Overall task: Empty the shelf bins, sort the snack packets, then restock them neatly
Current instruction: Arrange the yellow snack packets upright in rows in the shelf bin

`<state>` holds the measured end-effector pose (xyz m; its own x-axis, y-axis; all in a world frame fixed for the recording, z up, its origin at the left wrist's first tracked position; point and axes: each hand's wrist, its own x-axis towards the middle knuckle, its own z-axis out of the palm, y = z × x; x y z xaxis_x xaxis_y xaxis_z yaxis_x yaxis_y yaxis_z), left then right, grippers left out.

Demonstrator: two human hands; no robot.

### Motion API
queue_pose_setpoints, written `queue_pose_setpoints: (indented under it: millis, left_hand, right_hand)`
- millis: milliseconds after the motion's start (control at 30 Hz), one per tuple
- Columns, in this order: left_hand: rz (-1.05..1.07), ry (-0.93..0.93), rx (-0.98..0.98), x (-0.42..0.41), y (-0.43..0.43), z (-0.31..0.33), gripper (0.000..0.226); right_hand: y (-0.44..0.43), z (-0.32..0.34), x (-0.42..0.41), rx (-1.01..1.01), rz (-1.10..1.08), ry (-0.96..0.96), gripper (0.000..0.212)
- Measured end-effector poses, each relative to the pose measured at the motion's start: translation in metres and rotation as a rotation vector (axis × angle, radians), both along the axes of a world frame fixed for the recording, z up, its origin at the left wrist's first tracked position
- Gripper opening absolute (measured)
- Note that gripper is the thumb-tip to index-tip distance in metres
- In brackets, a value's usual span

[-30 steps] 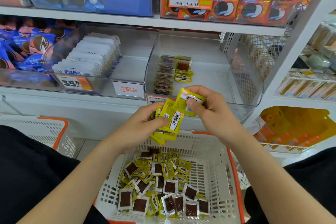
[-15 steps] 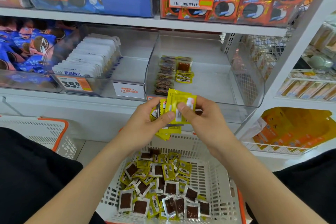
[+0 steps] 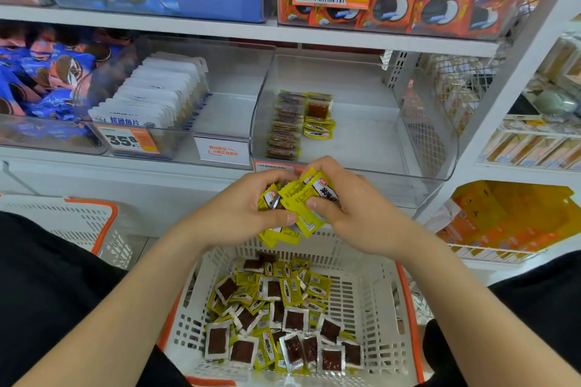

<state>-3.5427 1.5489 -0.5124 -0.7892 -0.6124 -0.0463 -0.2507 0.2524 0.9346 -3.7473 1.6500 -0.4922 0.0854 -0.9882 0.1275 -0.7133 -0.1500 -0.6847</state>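
I see the left hand (image 3: 235,214) and the right hand (image 3: 358,217) meeting above the white basket (image 3: 407,308). Both are curled round one bundle of packets (image 3: 298,203): the left thumb lies across its lower part and the right thumb presses its front. The bundle is bright yellow with serrated edges, and the front packet carries a round red logo and black lettering. Below, in the basket, loose packets (image 3: 276,311) lie heaped in no order, with yellow printed faces mixed among clear-windowed sides that show a dark brown filling. On the shelf behind, the clear bin (image 3: 371,141) holds a neat overlapping row of packets (image 3: 284,127) toward its left, and just beside that row sits a small stack (image 3: 317,130) of yellow ones lying flat.
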Motion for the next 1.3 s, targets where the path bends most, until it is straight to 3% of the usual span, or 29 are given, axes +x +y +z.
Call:
queue_pose_setpoints:
  millis: [67, 200, 267, 400, 533, 600, 733, 867, 967, 1033, 1100, 1200, 1300]
  left_hand:
    - [0.084, -0.005, -0.044, -0.001, 0.000, -0.002, 0.049]
    - [0.281, 0.070, -0.053, -0.005, 0.003, -0.003, 0.034]
    - [0.332, 0.108, 0.013, -0.006, 0.006, -0.002, 0.037]
    - [0.272, 0.244, 0.378, -0.010, 0.013, 0.003, 0.039]
    - [0.302, 0.462, 0.836, -0.006, 0.007, 0.012, 0.032]
    - [0.322, 0.496, 0.916, -0.003, 0.003, 0.014, 0.036]
    - [0.382, 0.341, 0.648, -0.005, 0.004, 0.010, 0.034]
    - [0.530, 0.408, 0.545, -0.010, 0.004, 0.010, 0.036]
    - [0.567, 0.327, 0.288, -0.007, 0.003, 0.009, 0.034]
    - [0.483, 0.199, 0.134, -0.004, 0.001, 0.009, 0.032]
    - [0.316, 0.123, 0.114, -0.002, 0.000, 0.011, 0.031]
    - [0.184, 0.097, 0.046, -0.002, 0.002, 0.012, 0.032]
    - [0.269, 0.145, -0.018, -0.007, 0.006, 0.008, 0.031]
  right_hand:
    - [-0.001, -0.002, 0.003, -0.085, -0.103, 0.008, 0.025]
    - [-0.006, -0.004, -0.003, -0.019, -0.191, -0.257, 0.023]
    - [-0.009, -0.008, -0.006, -0.059, -0.234, -0.312, 0.025]
    - [-0.002, -0.005, 0.003, -0.345, -0.258, -0.157, 0.028]
    - [0.004, -0.008, 0.004, -0.527, -0.039, 0.137, 0.024]
    - [0.004, -0.010, 0.002, -0.548, 0.028, 0.264, 0.021]
    - [0.005, -0.012, -0.001, -0.523, 0.092, 0.306, 0.021]
    - [0.006, -0.008, 0.007, -0.449, -0.107, -0.106, 0.027]
    - [0.002, -0.002, 0.000, -0.377, -0.164, -0.332, 0.027]
    - [0.002, 0.002, -0.005, -0.294, -0.105, -0.311, 0.039]
    - [0.002, 0.001, -0.005, -0.188, -0.046, -0.221, 0.052]
    - [0.002, -0.003, -0.001, -0.067, -0.042, -0.164, 0.040]
    - [0.000, -0.003, 0.011, 0.015, -0.252, -0.523, 0.022]
